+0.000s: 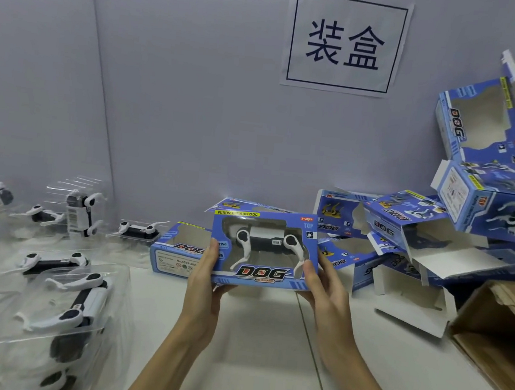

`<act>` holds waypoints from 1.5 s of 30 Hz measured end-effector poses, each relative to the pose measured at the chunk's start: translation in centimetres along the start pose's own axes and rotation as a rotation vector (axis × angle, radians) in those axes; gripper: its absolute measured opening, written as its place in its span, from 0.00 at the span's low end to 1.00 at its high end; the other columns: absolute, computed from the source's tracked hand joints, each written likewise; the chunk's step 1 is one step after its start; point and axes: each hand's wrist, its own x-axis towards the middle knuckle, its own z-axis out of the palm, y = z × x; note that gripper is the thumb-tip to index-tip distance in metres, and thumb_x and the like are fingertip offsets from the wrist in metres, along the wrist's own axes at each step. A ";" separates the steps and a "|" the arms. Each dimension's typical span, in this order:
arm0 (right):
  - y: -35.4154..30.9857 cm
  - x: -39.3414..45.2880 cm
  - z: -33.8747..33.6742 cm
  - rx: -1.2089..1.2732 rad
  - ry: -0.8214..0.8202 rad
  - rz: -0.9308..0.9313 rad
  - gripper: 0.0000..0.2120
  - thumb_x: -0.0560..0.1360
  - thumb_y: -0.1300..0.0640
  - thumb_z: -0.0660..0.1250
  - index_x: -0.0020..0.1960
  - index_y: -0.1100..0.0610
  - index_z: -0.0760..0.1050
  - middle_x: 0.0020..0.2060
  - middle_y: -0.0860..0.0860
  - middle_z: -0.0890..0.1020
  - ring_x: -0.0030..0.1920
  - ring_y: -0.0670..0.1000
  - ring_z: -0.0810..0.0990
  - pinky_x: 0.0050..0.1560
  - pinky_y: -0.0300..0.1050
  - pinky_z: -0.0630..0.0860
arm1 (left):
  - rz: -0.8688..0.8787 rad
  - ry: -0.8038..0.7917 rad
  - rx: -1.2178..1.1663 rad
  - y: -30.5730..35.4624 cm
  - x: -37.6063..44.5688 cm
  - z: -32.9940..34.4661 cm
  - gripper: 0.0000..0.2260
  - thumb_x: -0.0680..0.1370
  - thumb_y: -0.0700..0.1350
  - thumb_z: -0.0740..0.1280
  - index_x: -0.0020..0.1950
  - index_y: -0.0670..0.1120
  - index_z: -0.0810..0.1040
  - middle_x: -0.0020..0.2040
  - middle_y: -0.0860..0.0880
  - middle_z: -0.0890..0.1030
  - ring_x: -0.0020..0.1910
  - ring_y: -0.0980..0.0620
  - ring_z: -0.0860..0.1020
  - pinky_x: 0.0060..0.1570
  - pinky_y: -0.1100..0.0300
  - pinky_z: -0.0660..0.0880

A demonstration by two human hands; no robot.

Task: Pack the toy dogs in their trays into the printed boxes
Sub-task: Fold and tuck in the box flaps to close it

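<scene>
- The clear trays (pixel 50 310) at the near left are glossy and overlap; their edges blur together, and the lowest toy dogs (pixel 77 300) are cut off by the frame. A brown carton (pixel 501 331) at the near right is only partly seen.
- Left hand (pixel 205 287) and right hand (pixel 324 291) grip the two ends of a printed box (pixel 265 249), fingers curled behind, thumbs in front, raised above the table (pixel 266 353). A white-and-black dog shows through its window.
- Empty boxes (pixel 427 242) pile at the far right; a paper sign (pixel 346 43) hangs on the grey wall.
</scene>
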 end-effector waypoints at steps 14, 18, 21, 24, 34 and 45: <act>-0.6 0.5 -2.7 -0.233 -0.226 0.118 0.19 0.78 0.43 0.73 0.65 0.51 0.81 0.56 0.48 0.87 0.59 0.50 0.85 0.59 0.44 0.81 | -0.010 -0.007 0.253 0.6 0.8 -2.1 0.14 0.81 0.60 0.66 0.60 0.55 0.85 0.58 0.52 0.86 0.60 0.48 0.82 0.63 0.45 0.77; -0.6 0.7 -3.0 -0.178 -0.214 0.095 0.24 0.74 0.47 0.76 0.69 0.47 0.78 0.59 0.48 0.86 0.61 0.49 0.84 0.56 0.35 0.79 | -0.057 0.026 0.225 0.3 1.1 -2.2 0.12 0.82 0.55 0.65 0.60 0.52 0.84 0.52 0.54 0.86 0.53 0.53 0.83 0.60 0.46 0.77; -0.6 0.6 -3.4 -0.266 -0.269 -0.004 0.36 0.73 0.60 0.80 0.76 0.43 0.70 0.66 0.41 0.82 0.67 0.43 0.79 0.64 0.34 0.75 | -0.143 -0.045 0.217 1.1 1.1 -2.6 0.28 0.76 0.73 0.57 0.59 0.57 0.86 0.53 0.51 0.87 0.50 0.51 0.84 0.54 0.44 0.81; -0.5 0.3 -2.9 -0.519 -0.263 -0.206 0.41 0.75 0.61 0.78 0.80 0.41 0.64 0.74 0.33 0.72 0.75 0.36 0.68 0.69 0.26 0.64 | -0.184 -0.018 0.066 1.7 1.1 -2.8 0.36 0.71 0.77 0.58 0.63 0.52 0.83 0.46 0.46 0.86 0.45 0.46 0.82 0.57 0.34 0.80; -0.4 -0.1 -2.3 -0.495 -0.189 -0.208 0.41 0.73 0.46 0.76 0.82 0.43 0.63 0.73 0.36 0.75 0.73 0.39 0.72 0.72 0.36 0.69 | 0.028 0.040 0.184 1.8 1.0 -2.6 0.38 0.67 0.82 0.60 0.61 0.56 0.84 0.41 0.54 0.82 0.39 0.54 0.79 0.49 0.53 0.76; -0.3 -0.2 -1.0 0.097 -0.041 0.136 0.21 0.72 0.44 0.77 0.63 0.48 0.84 0.60 0.50 0.86 0.61 0.51 0.85 0.53 0.41 0.82 | 0.094 -0.118 0.305 1.4 -0.2 -1.2 0.17 0.74 0.66 0.66 0.56 0.61 0.86 0.55 0.54 0.87 0.53 0.59 0.85 0.44 0.71 0.78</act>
